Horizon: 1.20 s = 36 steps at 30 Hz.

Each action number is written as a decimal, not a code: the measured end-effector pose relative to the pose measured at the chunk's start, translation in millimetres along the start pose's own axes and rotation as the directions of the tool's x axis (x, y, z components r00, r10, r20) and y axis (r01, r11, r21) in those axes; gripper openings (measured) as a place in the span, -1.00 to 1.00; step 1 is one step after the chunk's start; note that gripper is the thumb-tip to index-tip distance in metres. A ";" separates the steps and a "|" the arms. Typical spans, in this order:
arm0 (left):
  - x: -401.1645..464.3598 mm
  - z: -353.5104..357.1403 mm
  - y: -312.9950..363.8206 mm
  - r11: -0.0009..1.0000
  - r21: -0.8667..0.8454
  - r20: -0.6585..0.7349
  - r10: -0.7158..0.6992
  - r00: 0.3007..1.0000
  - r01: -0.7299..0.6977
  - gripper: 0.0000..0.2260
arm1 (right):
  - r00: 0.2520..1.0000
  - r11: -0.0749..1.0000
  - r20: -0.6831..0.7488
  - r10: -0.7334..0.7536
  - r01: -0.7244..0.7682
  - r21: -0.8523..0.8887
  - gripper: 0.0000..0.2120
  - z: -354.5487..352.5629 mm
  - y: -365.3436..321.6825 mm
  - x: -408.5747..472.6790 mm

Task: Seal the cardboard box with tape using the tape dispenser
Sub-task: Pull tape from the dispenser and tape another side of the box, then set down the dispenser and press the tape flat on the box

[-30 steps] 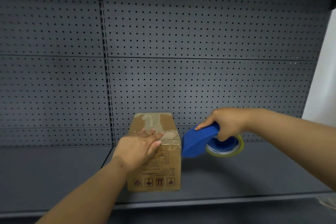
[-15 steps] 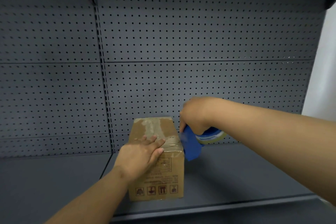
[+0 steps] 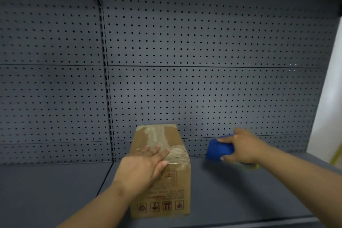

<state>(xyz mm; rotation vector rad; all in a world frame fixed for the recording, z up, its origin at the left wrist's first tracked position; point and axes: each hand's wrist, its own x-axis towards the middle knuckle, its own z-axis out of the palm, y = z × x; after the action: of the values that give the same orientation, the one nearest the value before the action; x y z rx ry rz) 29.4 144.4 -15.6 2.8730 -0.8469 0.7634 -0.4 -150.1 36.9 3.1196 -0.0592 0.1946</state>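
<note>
A brown cardboard box point(image 3: 172, 187) stands on the dark grey shelf point(image 3: 240, 190), its top covered with clear tape strips and printed symbols on its near face. My left hand point(image 3: 146, 164) lies flat on the near part of the box top, fingers spread, pressing down. My right hand point(image 3: 242, 148) grips the blue tape dispenser point(image 3: 219, 149) low over the shelf, well to the right of the box and apart from it. A sliver of the yellowish tape roll point(image 3: 249, 166) shows under the hand. The dispenser is blurred by motion.
A dark pegboard back wall point(image 3: 203, 61) rises right behind the box. The shelf's front edge point(image 3: 240, 223) runs along the bottom. A vertical slotted upright point(image 3: 108, 98) stands left of the box. A white wall point(image 3: 331, 98) borders the right side.
My right hand has swung the dispenser from the box's right top edge away to the right and down toward the shelf. The left hand stays pressed on the box top.
</note>
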 end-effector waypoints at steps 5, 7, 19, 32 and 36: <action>-0.6 -0.6 1.1 1.000 -0.012 0.000 -0.005 1.000 0.005 -0.43 | 0.987 0.992 -0.101 0.125 -0.127 -0.013 -0.55 65.1 32.0 -1.4; -0.3 -1.0 1.6 1.000 -0.020 0.005 -0.007 1.000 0.007 -0.43 | 0.984 0.990 -0.132 0.123 -0.131 -0.053 -0.53 86.1 38.0 -0.6; 0.1 -0.9 1.3 1.000 -0.004 0.058 0.015 0.998 -0.015 -0.43 | 0.983 0.981 -0.145 0.108 -0.130 -0.145 -0.32 127.6 49.7 -1.4; -5.0 -12.5 7.0 0.985 0.126 0.131 -0.132 0.983 0.115 -0.52 | 0.909 0.991 -0.400 0.121 -0.134 -0.006 -0.25 80.3 -11.9 -3.7; -6.0 -13.7 11.6 0.993 0.087 0.149 -0.097 0.984 0.085 -0.25 | 0.881 0.991 -0.472 0.007 0.056 0.119 -0.34 41.8 -54.6 -11.8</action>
<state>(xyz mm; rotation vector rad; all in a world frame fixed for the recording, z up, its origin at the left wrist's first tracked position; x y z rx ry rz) 12.9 140.0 -7.4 3.0501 -0.7078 0.5871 -4.8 -95.9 -6.8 3.0912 0.0002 0.9880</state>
